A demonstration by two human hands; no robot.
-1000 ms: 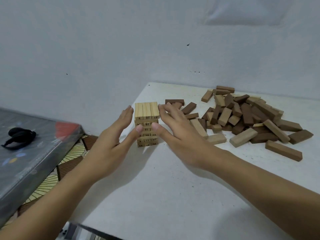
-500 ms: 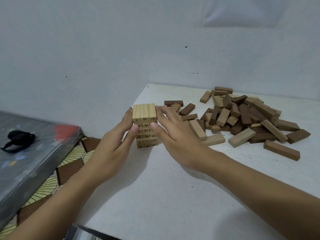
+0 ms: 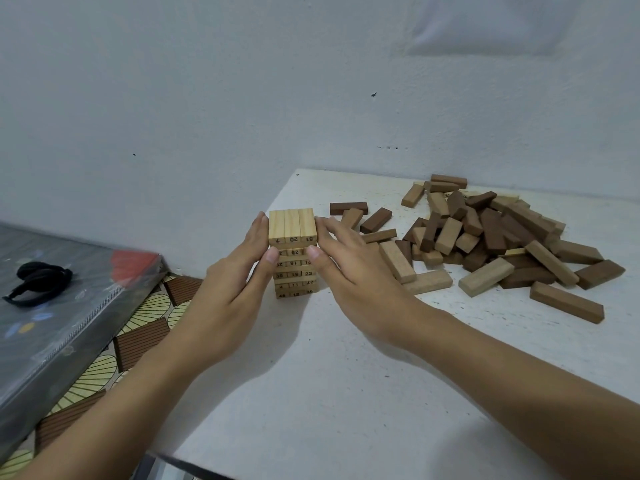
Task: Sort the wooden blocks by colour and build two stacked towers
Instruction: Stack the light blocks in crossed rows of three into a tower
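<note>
Pressing the tower (image 3: 292,237) at mid frame, left hand (image 3: 228,292) and right hand (image 3: 356,275) use straight fingers (image 3: 255,237) to make it neat.

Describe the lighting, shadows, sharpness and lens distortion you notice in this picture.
Head view: soft, even light with no harsh glare; pale shadows lie on the table under the left forearm and right forearm and in front of the tower; the numbers on the tower's top blocks read sharply; the wide lens stretches both forearms near the lower corners.
</note>
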